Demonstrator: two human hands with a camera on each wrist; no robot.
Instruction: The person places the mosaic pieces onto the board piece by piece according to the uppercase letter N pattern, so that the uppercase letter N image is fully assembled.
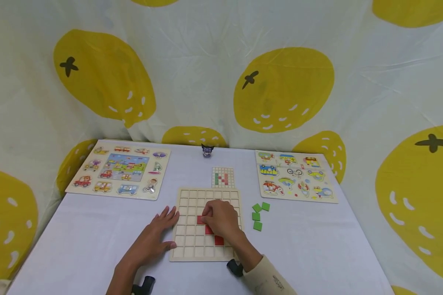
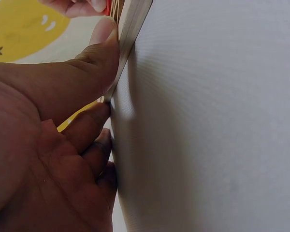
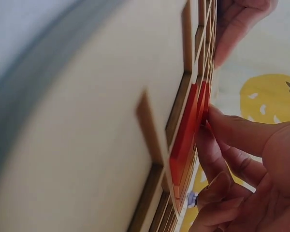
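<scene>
The grip of the right hand (image 1: 222,220) was pinched on a red square tile (image 1: 199,220) directly at its fingertips; the left hand (image 1: 153,238) was farther off, touching the left edge of the pale wooden grid board (image 1: 189,240). Plain and flat, the tile seemed to lie in a cell, though partly hidden.

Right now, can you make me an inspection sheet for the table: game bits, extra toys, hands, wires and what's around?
Surface: white cloth
Job's things: grid board with three red tiles showing; four green tiles to its right; pattern card beyond
Clutter: left picture board, right picture board, figurine at the back
Left hand: touches the grid board's left edge
Right hand: pinches a red tile
Cables: nothing seen
Surroundings: curtain with yellow fruit
</scene>
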